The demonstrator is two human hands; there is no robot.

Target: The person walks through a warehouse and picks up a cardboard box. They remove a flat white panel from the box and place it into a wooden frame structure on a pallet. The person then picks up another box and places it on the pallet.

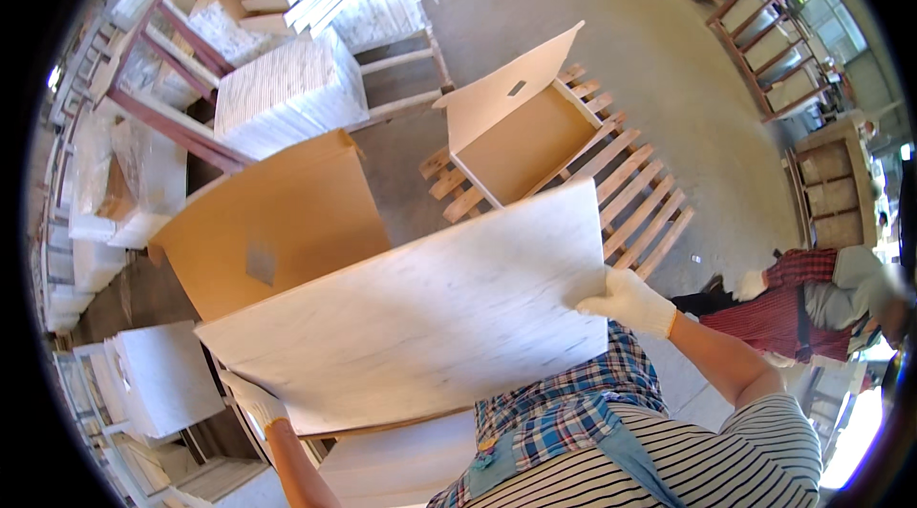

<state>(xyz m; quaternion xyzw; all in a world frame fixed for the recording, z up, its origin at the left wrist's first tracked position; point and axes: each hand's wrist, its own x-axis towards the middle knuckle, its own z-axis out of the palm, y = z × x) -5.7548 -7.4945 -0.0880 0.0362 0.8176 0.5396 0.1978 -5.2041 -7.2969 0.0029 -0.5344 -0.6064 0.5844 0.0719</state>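
Observation:
A large white marble slab (pixel 411 307) with grey veins is held tilted in front of my body. My right hand (pixel 632 304), in a white knit glove, grips its right edge with the thumb on the face. At the lower left edge my left hand (pixel 256 401), also gloved, closes on the slab; its fingers are partly hidden. Just beyond the slab stands an open brown cardboard box (pixel 277 212), its flap raised and a diamond-shaped hole in it. The slab hides much of that box. Beneath the slab's lower edge lies another pale slab (pixel 401 465).
A second open carton (pixel 525 150) rests on a slatted wooden pallet (pixel 640 193) ahead. Stacked slabs (pixel 287 93) and a reddish frame rack (pixel 172 131) stand at the far left. Wrapped white stacks (pixel 143 174) line the left. On the right, a co-worker in red plaid (pixel 793 307) bends close by.

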